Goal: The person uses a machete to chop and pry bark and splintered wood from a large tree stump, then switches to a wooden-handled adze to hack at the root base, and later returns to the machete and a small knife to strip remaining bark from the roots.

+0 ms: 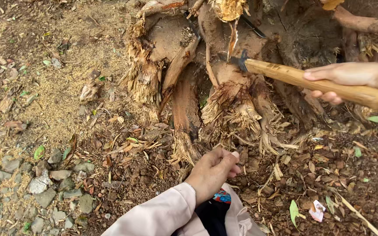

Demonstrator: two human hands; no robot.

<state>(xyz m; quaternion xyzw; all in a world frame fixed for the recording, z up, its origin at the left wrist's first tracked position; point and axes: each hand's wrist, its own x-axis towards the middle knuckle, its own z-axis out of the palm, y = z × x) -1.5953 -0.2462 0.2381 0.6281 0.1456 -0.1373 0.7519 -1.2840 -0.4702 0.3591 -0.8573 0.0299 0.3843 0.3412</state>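
A: Axe [285, 75]? 
B: Pale wood handle, dark head in stump [224, 87], upper centre. Right hand [351, 78] wrapped round handle. Left hand [213, 170] loosely curled, empty, lower centre.
A: Packaging? 
B: Small white-red wrapper [316, 212], lower right.

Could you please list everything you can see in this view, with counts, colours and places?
tree stump: one, brown, hacked and frayed, top centre
axe: one, pale wooden handle, dark blade in the stump, right
stones: many, grey, lower left
sawdust: pale yellow patch, upper left
leaves: several, green and brown, scattered on the soil
scrap of paper: one, white and red, lower right
left hand: one, pale pink sleeve, loosely curled near the stump's base
right hand: one, gripping the axe handle, right edge
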